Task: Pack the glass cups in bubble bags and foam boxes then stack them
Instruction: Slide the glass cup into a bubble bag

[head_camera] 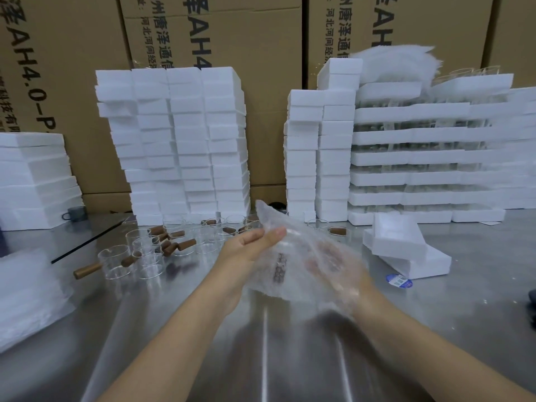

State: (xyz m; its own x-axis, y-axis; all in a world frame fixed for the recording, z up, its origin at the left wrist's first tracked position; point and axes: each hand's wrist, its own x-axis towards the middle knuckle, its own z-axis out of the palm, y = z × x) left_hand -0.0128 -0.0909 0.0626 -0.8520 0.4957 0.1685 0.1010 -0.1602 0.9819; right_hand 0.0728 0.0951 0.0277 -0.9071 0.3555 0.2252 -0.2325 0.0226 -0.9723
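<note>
My left hand point(249, 248) lies flat on the bubble bag point(272, 220); my right hand point(327, 264) has its grip hidden. Foam boxes point(174, 140) stand stacked at eleven o'clock; many glass cups point(117, 256) remain.

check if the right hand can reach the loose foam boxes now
Probably yes: only bare table lies between the right hand and the foam boxes, though the bubble bag covers that hand.
</note>
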